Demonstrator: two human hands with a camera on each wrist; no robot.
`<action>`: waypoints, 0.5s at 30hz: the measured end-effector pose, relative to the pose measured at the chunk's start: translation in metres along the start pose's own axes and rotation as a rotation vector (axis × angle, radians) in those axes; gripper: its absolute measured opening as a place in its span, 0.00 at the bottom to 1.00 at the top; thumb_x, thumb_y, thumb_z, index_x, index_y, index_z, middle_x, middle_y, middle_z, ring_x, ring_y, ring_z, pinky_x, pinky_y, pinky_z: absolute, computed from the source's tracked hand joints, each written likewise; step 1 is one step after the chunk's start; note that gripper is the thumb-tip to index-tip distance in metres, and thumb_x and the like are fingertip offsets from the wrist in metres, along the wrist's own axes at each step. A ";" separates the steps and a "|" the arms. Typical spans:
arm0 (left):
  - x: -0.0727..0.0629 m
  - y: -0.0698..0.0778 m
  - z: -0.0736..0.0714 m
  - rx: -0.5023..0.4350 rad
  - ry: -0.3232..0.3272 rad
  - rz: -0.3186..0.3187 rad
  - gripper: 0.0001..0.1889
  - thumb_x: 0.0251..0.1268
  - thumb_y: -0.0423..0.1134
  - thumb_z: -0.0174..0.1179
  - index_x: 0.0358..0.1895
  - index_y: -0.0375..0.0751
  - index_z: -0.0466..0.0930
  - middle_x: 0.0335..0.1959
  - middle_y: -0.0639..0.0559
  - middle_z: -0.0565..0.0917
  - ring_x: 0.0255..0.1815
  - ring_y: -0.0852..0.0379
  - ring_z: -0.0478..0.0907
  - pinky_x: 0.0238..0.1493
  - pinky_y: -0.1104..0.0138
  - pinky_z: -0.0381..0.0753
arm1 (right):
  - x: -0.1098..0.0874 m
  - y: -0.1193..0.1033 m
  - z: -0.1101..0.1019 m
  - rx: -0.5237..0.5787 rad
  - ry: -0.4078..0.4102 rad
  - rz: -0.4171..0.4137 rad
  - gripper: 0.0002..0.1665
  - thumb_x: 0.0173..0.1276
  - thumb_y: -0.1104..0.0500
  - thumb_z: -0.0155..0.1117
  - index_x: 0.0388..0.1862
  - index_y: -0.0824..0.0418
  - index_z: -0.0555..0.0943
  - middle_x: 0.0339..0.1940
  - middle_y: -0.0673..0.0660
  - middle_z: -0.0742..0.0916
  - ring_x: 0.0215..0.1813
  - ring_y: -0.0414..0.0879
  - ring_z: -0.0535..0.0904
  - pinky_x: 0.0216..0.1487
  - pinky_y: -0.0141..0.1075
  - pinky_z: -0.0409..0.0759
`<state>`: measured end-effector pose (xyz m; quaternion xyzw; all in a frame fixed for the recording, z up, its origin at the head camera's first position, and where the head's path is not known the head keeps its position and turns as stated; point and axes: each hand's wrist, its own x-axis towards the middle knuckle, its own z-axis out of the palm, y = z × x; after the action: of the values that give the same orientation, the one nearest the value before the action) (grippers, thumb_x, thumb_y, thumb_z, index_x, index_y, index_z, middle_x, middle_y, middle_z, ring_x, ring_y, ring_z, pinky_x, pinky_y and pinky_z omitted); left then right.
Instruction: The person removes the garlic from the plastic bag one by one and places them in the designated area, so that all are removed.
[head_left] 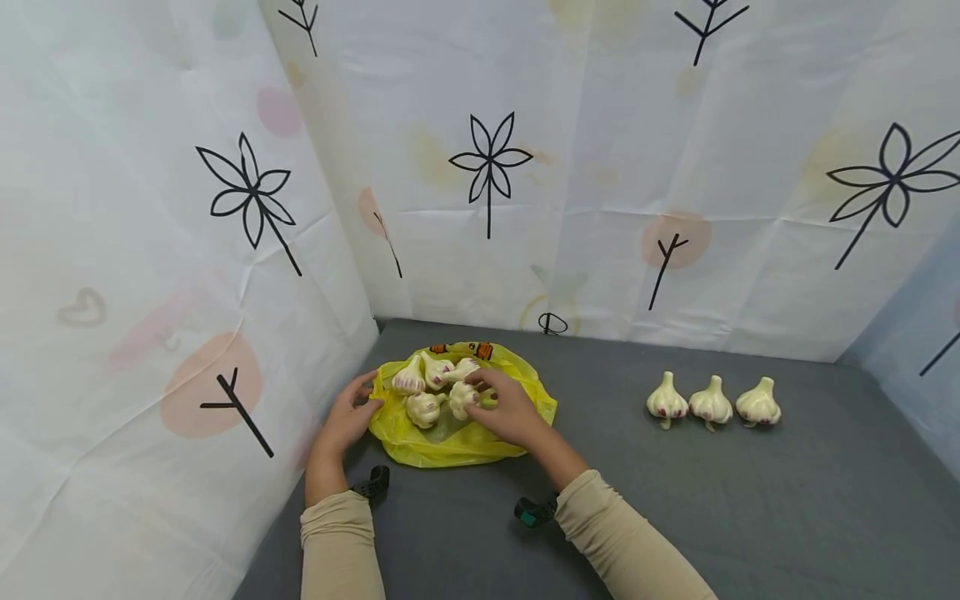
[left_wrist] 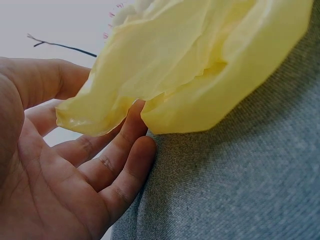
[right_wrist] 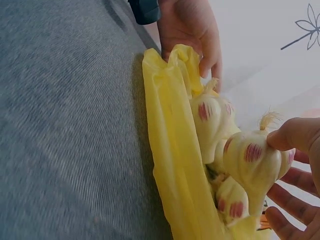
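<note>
A yellow plastic bag [head_left: 442,452] lies spread on the table with its mouth turned outward. Several white garlic bulbs with purple streaks, such as one bulb [head_left: 408,379] at the left, sit inside it. My left hand [head_left: 347,421] holds the bag's left edge, with the yellow film between thumb and fingers in the left wrist view. Over the bag's right part, my right hand [head_left: 513,412] grips one garlic bulb [right_wrist: 252,160] between thumb and fingers. In the right wrist view its root tuft points up and its neck down, beside other bulbs.
Three garlic bulbs [head_left: 711,402] stand in a row on the right part of the grey table [head_left: 600,500], necks up. White cloth walls [head_left: 585,250] with printed flowers rise behind and at both sides. A dark wrist device [head_left: 534,512] is by the right wrist.
</note>
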<state>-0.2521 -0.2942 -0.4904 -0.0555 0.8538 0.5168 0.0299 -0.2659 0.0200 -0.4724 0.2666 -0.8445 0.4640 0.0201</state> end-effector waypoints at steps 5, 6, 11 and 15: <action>0.000 0.001 0.000 0.008 0.009 -0.001 0.33 0.81 0.40 0.54 0.85 0.48 0.58 0.78 0.30 0.67 0.78 0.32 0.66 0.71 0.42 0.73 | -0.005 0.003 -0.010 -0.035 0.020 -0.017 0.24 0.73 0.59 0.73 0.66 0.58 0.82 0.65 0.56 0.86 0.63 0.52 0.83 0.62 0.51 0.82; 0.000 0.001 0.001 0.005 0.011 -0.003 0.33 0.81 0.39 0.54 0.85 0.48 0.58 0.78 0.30 0.67 0.78 0.32 0.66 0.71 0.41 0.73 | -0.006 0.004 -0.013 -0.040 0.027 -0.025 0.24 0.73 0.59 0.73 0.66 0.58 0.82 0.65 0.56 0.86 0.62 0.52 0.84 0.62 0.52 0.82; 0.000 0.001 0.000 0.001 0.009 -0.002 0.32 0.82 0.39 0.54 0.85 0.48 0.59 0.78 0.30 0.67 0.79 0.32 0.65 0.72 0.41 0.72 | -0.013 0.010 -0.026 -0.074 0.059 -0.043 0.23 0.73 0.59 0.73 0.65 0.57 0.83 0.62 0.56 0.87 0.61 0.55 0.85 0.60 0.58 0.82; 0.000 0.001 0.001 0.007 0.008 0.004 0.32 0.82 0.39 0.54 0.85 0.47 0.59 0.77 0.30 0.68 0.79 0.32 0.65 0.71 0.42 0.72 | -0.020 0.016 -0.038 -0.108 0.091 -0.046 0.22 0.72 0.60 0.74 0.63 0.57 0.84 0.60 0.56 0.87 0.60 0.54 0.85 0.59 0.58 0.82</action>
<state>-0.2521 -0.2928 -0.4896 -0.0557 0.8557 0.5138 0.0258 -0.2646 0.0659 -0.4686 0.2629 -0.8602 0.4289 0.0835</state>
